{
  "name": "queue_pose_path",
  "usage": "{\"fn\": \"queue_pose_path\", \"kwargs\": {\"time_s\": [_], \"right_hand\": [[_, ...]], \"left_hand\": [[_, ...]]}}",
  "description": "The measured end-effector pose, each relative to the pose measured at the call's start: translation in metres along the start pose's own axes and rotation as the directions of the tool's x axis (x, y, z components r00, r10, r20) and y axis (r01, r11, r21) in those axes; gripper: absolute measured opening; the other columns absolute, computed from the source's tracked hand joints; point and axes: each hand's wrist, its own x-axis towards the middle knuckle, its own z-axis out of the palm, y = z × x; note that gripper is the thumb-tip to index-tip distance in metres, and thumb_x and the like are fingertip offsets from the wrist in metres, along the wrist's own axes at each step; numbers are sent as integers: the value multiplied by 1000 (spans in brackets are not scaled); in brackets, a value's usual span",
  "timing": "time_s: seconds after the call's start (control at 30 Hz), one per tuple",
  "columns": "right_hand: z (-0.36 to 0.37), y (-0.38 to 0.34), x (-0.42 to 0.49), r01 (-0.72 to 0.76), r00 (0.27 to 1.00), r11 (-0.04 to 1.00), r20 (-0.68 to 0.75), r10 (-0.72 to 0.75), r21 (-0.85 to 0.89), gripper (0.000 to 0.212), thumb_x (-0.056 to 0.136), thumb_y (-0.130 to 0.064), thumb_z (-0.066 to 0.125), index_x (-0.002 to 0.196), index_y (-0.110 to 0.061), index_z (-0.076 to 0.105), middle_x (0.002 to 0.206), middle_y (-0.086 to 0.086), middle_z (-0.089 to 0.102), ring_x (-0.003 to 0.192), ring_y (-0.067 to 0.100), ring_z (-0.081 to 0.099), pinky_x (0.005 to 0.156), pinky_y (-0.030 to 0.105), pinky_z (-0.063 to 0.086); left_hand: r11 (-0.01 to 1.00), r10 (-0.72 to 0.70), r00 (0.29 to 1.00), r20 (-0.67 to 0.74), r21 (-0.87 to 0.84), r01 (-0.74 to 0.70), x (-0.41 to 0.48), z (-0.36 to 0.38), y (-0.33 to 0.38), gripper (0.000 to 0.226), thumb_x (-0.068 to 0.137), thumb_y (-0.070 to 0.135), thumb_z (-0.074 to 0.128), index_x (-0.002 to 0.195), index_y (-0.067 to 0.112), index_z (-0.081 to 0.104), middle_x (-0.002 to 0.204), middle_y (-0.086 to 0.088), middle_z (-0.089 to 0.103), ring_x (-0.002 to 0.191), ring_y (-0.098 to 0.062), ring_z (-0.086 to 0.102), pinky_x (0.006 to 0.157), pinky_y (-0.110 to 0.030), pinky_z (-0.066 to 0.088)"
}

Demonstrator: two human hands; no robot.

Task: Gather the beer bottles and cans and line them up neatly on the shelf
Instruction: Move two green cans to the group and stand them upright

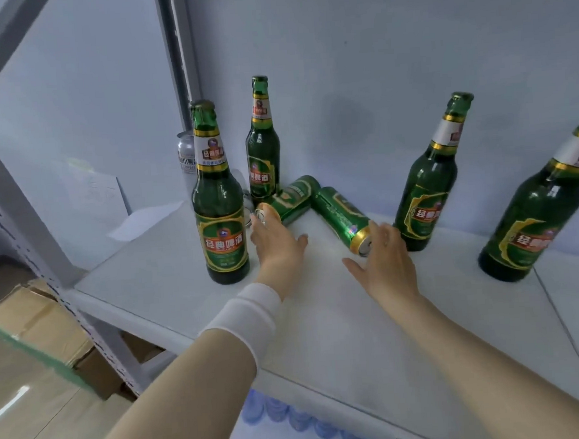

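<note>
Peeking from behind the front bottle (219,206), a half-hidden silver can (185,154)

the white shelf (321,319) carries four upright green bottles (219,203), two toppled green cans (342,216), one silver can (186,151).

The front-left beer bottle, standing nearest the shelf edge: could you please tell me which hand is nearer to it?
Left. The left hand is just right of the front-left bottle, at a lying can; the right hand is farther right, by the other can.
</note>
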Motion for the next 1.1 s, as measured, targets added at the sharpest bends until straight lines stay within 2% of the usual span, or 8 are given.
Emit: {"fn": "queue_pose_path", "kwargs": {"time_s": [0.2,0.33,0.47,0.53,0.63,0.73,0.87,1.1], "right_hand": [[28,-9,31,-85,992,996,-91,82,-23,84,78,-41,67,141,-8,23,139,17,36,122,33,39,96,41,43],[37,-9,37,-140,976,990,-168,137,-8,76,74,-34,73,135,-7,34,130,19,43,114,35,44,89,43,44],[39,-7,35,-98,972,994,-209,108,58,67,67,-26,78,123,-10,45,123,17,44,111,33,42,80,41,47],[39,-6,30,-111,971,982,-196,140,151,66,65,-23,79,122,-14,45,125,14,41,116,30,38,77,35,46],[30,-1,15,-134,961,947,-196,197,292,66,63,-19,79,120,-15,47,126,11,40,119,29,39,81,30,40],[7,11,-9,-94,953,915,-231,197,393,65,60,-16,82,118,-14,53,120,12,47,117,28,43,87,26,36],[-44,23,-29,-12,955,944,-275,109,331,68,56,-22,86,117,-15,57,110,9,57,104,25,50,86,29,39],[-114,19,-29,-4,996,952,-79,29,306,68,51,-25,88,107,-26,49,111,1,59,105,21,56,89,36,48]], "left_hand": [[947,225,966,-128,260,-187,38,13,-10,77,88,18,55,146,3,7,155,-18,8,141,-37,11,116,-41,12],[905,238,956,-171,397,-154,55,22,-13,63,88,13,53,142,2,23,143,-22,34,131,-41,30,111,-44,23],[862,305,910,-280,489,-138,57,25,-13,44,60,11,77,101,9,62,95,-15,62,89,-33,61,75,-34,51],[881,312,915,-257,438,-178,52,22,-15,42,58,11,78,97,10,60,91,-15,61,84,-32,61,68,-33,52],[957,236,969,-79,192,-217,37,17,-15,55,75,11,67,124,10,43,122,-16,46,110,-33,50,84,-39,47],[965,261,965,1,26,-261,12,2,-16,66,74,18,69,132,16,36,132,-7,37,120,-26,43,96,-38,43],[903,427,904,17,-60,-425,-22,-26,-13,69,70,20,72,131,20,39,133,-1,41,124,-20,40,96,-25,37],[816,578,800,161,-85,-572,-43,-77,27,77,60,32,79,126,22,40,115,4,52,107,-13,48,88,-24,42]]}}
